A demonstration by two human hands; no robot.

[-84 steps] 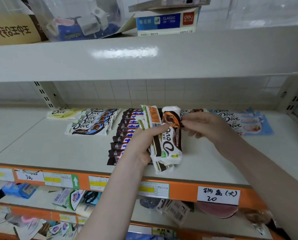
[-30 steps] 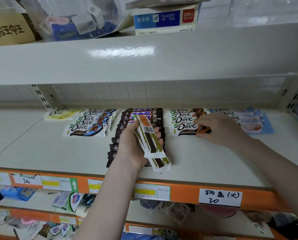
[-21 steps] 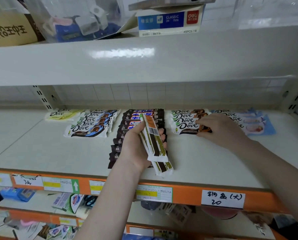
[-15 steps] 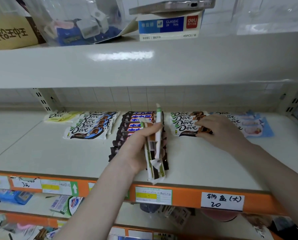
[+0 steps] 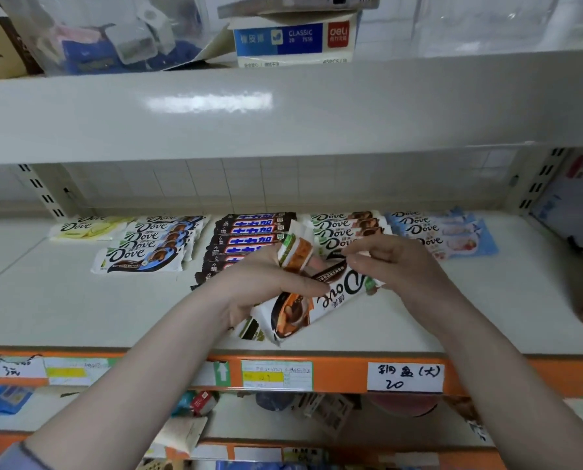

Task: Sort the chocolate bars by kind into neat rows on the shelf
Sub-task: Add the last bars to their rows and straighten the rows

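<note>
My left hand (image 5: 266, 283) grips a small stack of white-and-orange Dove bars (image 5: 295, 254) above the shelf (image 5: 63, 300). My right hand (image 5: 395, 266) pinches the far end of the top Dove bar (image 5: 317, 300), which lies face up and slants down to the left. On the shelf behind lie rows: a yellow Dove bar (image 5: 83, 227), blue Dove bars (image 5: 147, 252), dark Snickers-type bars (image 5: 249, 232), orange Dove bars (image 5: 344, 225) and light-blue Dove bars (image 5: 446, 232).
An upper shelf board (image 5: 283, 106) overhangs the work area, carrying a blue box (image 5: 293, 39) and a clear bag (image 5: 107, 35). An orange price rail (image 5: 334, 373) with paper labels edges the shelf front. Lower shelves hold assorted goods.
My right hand left the orange Dove row and came to the stack, taking hold of the top bar. The left hand tilted the stack so a bar now faces up.
</note>
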